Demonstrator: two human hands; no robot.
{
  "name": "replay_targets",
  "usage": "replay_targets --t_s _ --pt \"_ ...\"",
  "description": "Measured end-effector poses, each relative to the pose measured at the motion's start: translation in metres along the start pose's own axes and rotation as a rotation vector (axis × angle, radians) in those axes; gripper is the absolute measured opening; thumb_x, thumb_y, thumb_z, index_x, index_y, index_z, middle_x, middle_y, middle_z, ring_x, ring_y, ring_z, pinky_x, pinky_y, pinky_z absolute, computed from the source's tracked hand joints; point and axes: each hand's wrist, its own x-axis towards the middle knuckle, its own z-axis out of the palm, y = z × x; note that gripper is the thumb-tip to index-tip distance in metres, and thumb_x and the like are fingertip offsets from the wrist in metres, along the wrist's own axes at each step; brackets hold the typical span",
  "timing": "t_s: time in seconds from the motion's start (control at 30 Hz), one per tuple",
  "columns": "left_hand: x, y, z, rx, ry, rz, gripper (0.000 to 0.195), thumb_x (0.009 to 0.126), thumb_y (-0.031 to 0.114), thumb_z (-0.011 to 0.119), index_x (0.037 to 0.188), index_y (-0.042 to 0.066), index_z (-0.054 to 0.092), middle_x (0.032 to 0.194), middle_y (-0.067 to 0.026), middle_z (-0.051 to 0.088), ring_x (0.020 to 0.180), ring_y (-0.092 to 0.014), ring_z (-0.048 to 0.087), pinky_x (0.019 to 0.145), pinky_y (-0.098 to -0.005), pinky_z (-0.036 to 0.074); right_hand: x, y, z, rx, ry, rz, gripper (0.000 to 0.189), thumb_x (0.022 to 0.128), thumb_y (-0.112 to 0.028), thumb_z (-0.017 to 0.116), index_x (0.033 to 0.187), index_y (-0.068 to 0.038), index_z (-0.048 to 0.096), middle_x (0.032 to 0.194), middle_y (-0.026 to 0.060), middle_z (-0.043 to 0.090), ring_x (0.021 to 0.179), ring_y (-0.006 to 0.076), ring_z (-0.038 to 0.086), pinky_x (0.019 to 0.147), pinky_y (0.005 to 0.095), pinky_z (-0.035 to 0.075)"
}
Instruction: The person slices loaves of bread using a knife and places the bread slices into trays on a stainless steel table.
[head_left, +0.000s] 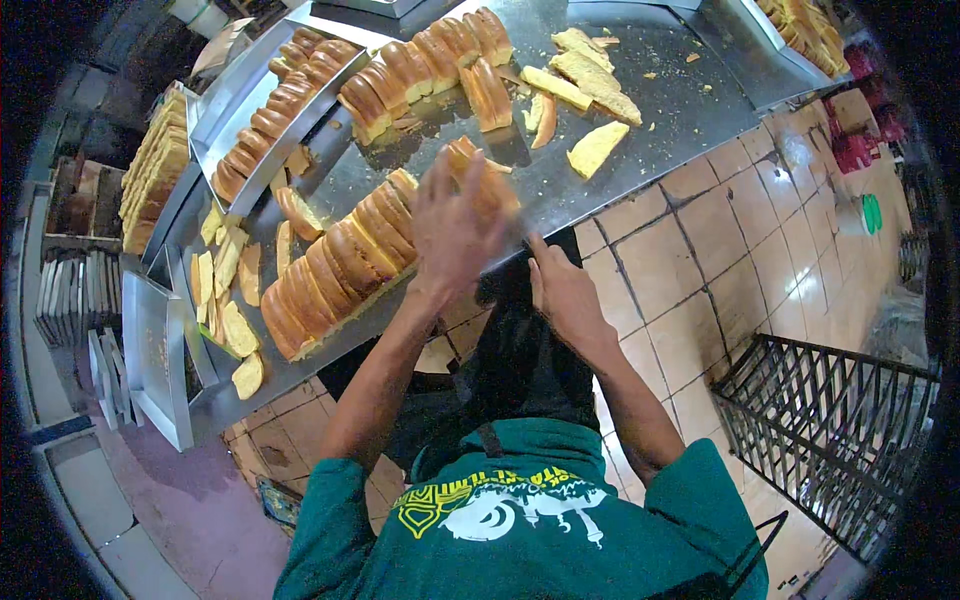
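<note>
My left hand (454, 225) is blurred, with its fingers and thumb over a browned bread piece (495, 187). That piece is tilted at the right end of a row of sliced bread loaf (341, 259) with brown crust. My right hand (566, 289) is at the near edge of the steel table (660, 150), index finger stretched forward and the other fingers curled. Whether it grips something thin is hidden. Farther back stand more loaf pieces (420, 64), with one piece (487, 94) apart in front of them. Pale offcuts (598, 148) lie to their right.
At the left are a long metal pan (277, 116) of bread, crust trimmings (232, 277), an upright metal tray (161, 360) and stacked pale slabs (154, 172). A black metal rack (817, 427) stands on the tiled floor (690, 240) to the right. Another bread-filled tray (806, 34) is at back right.
</note>
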Motion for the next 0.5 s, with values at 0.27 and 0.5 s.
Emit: replay_targets --t_s 0.27,0.5 --pt "0.008 -0.014 0.027 0.026 -0.097 0.22 0.062 0.084 0.026 0.073 0.141 0.014 0.053 0.15 -0.0249 0.039 0.141 -0.045 0.034 0.117 -0.0526 0.031 0.005 0.014 0.028 0.008 0.014 -0.013 0.046 0.1 -0.013 0.049 0.145 -0.008 0.039 0.103 0.0263 0.061 0.08 0.0492 0.062 0.067 0.0568 0.051" --pt "0.01 -0.022 0.012 0.061 -0.142 0.192 0.061 0.085 0.022 0.071 0.142 0.015 0.052 0.152 -0.0255 0.037 0.142 -0.043 0.035 0.118 -0.0477 0.031 -0.129 0.085 -0.01 0.056 0.001 0.116 0.038 0.098 -0.014 0.048 0.135 -0.009 0.05 0.104 0.0241 0.066 0.082 0.0463 0.066 0.071 0.0497 0.054"
